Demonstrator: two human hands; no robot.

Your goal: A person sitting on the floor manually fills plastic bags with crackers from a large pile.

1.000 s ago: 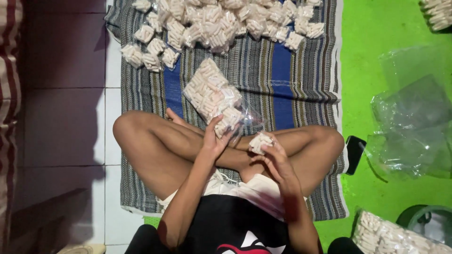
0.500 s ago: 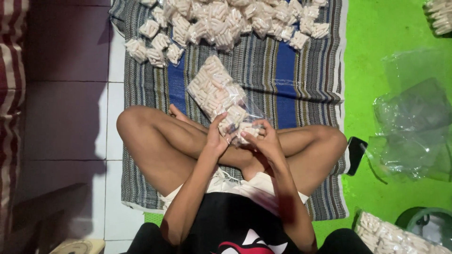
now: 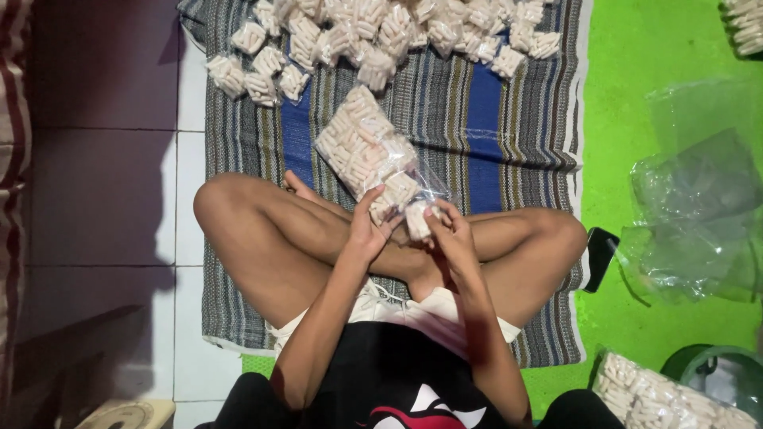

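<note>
Carefully, keep your left hand (image 3: 367, 230) curled around the mouth of the clear plastic bag (image 3: 367, 152), which lies part-filled with small white snack packets across the striped mat (image 3: 477, 119) just past your shins. With your right hand (image 3: 451, 230) pinching one white packet (image 3: 416, 220) at that mouth, slide it in flat beside the rest, holding the opening wide.

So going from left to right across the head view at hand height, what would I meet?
Tiled floor → striped mat → left hand → right hand → black phone-like object → clear plastic bags on green mat.
</note>
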